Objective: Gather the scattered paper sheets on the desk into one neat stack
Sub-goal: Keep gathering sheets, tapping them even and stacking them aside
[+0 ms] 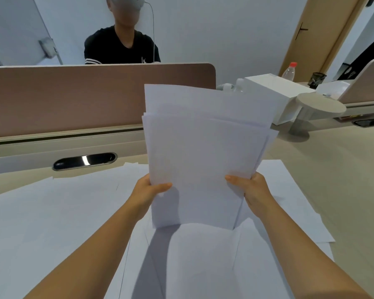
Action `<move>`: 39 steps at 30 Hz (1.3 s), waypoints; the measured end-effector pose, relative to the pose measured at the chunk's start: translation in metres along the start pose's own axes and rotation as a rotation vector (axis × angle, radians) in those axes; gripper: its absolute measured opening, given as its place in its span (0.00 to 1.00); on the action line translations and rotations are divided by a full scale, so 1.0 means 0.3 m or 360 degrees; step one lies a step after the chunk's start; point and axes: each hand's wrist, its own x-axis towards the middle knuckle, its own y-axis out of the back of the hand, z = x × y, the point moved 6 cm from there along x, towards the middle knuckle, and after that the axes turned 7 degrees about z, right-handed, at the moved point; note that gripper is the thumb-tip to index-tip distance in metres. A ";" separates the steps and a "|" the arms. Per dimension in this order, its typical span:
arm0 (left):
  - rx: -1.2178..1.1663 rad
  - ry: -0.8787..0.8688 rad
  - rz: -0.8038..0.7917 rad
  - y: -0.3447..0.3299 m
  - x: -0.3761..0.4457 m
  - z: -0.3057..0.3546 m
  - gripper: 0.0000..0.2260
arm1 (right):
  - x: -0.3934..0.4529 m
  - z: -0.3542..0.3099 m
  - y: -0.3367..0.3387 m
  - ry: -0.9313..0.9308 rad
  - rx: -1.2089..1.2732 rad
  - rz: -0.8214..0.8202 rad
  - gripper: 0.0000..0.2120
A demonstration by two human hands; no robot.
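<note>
We hold the bundle of sheets [203, 158] upright above the desk [343, 169], left hand [148, 190] and right hand [249, 188] each gripping a side edge, thumbs in front. Its top edges stagger, so we should loosen slightly and tap the bottom edge square. More loose sheets [52, 212] lie flat beneath.

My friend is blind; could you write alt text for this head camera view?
Left hand and right hand hold an uneven bundle of white paper sheets upright above more loose sheets covering a desk.
</note>
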 end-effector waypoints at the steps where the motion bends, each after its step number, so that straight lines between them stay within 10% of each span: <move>1: -0.0011 -0.0008 0.0017 -0.005 0.001 0.006 0.15 | 0.001 -0.011 -0.006 0.0025 0.0008 0.0019 0.15; 18: -0.0212 -0.0327 -0.0095 0.014 -0.056 0.275 0.16 | -0.030 -0.199 -0.047 0.0213 0.0064 -0.0219 0.12; 39: -0.0183 0.0017 0.0070 -0.040 -0.027 -0.059 0.23 | -0.009 0.104 0.046 -0.0176 -0.0024 -0.0191 0.12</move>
